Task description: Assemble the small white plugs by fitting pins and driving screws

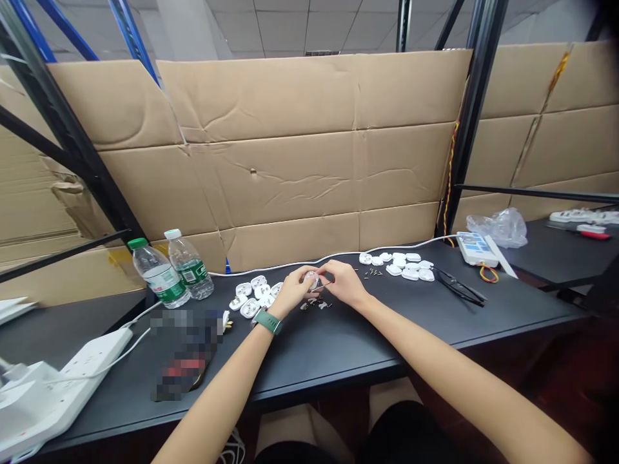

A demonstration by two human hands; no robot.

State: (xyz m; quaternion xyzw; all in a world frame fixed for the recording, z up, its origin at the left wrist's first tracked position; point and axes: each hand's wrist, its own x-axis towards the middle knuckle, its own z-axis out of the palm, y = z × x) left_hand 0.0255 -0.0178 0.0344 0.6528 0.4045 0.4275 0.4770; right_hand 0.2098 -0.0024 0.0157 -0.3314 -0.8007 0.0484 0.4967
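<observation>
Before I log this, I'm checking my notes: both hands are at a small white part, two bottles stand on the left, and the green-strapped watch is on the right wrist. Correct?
No: the head view shows the watch on the left wrist, not the right. Otherwise true: left hand and right hand are at a small white part, two bottles on the left.

Metal racking (474, 109), cardboard panels (290, 161) and white parts (262, 291) mark a workshop.

A green-capped bottle (161, 278) and a white-capped bottle (190, 267) stand near the desk's (333, 351) back left corner, a power strip (80, 380) along its left edge. A white cable (387, 249) follows the back edge; a clear bag (503, 229) lies by the back right corner.
</observation>
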